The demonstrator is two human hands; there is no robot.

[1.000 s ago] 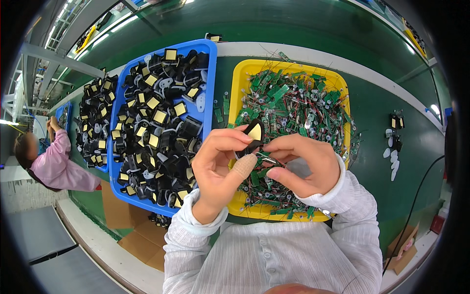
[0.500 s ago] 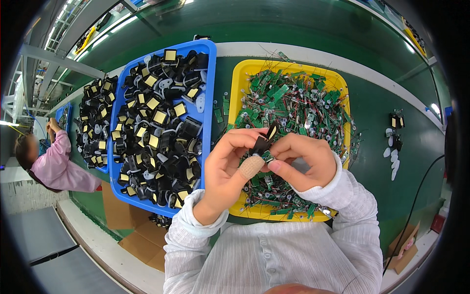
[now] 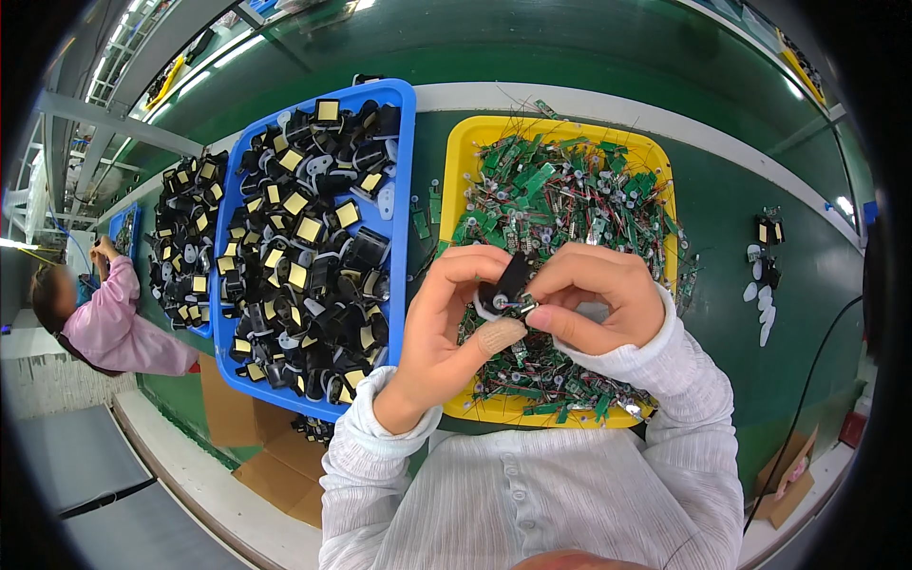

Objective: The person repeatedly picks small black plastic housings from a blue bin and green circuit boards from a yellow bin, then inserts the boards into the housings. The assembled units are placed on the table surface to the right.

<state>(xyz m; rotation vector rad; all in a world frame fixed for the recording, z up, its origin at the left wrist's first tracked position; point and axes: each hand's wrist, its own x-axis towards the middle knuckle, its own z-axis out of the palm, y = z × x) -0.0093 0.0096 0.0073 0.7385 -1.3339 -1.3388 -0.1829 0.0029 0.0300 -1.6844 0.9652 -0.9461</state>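
Small black part (image 3: 511,281) — pinched between both hands, left hand (image 3: 454,328), right hand (image 3: 594,296), above yellow tray (image 3: 460,161)

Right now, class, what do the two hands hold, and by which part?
Both the left hand and right hand pinch one small black part between their fingertips, at its lower end above the yellow tray.

I am looking down at a factory assembly line for small electronics. A long green workbench (image 3: 741,237) carries a blue tray (image 3: 404,171) heaped with black parts and a yellow tray (image 3: 458,171) full of small green circuit boards with wires. Further along the bench to the left, another worker in pink (image 3: 119,318) sits at more such trays, and flattened cardboard (image 3: 252,446) lies below.
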